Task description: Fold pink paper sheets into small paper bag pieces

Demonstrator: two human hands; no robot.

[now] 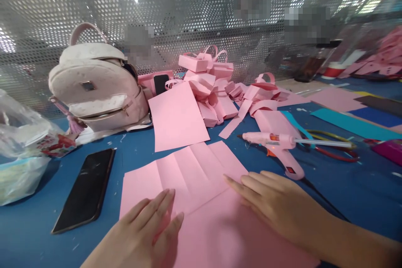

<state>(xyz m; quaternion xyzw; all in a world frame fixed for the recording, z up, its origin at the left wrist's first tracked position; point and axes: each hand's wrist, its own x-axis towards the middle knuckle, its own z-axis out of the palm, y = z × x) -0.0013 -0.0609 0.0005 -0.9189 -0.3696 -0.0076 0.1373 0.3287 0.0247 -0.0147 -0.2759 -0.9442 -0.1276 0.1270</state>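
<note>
A pink paper sheet with several straight crease lines (191,171) lies on the table in front of me. Nearer to me another pink sheet (216,238) meets it along a slanting edge. My left hand (146,228) rests on the pink paper at the lower left, fingers stretched out and thumb apart. On the other side, my right hand (273,203) touches the creased sheet's right part with its index finger extended, the other fingers loosely bent. Neither hand grips anything. Just beyond the right hand lies a pink hot glue gun (273,144) with a glue stick in its back.
Behind are a loose pink sheet (177,115), a heap of folded pink paper boxes (210,79) and a pale backpack (100,83). A phone (86,188) and plastic bag (21,146) lie left. Coloured strips (354,123) lie right. A perforated metal screen (188,8) stands behind the table.
</note>
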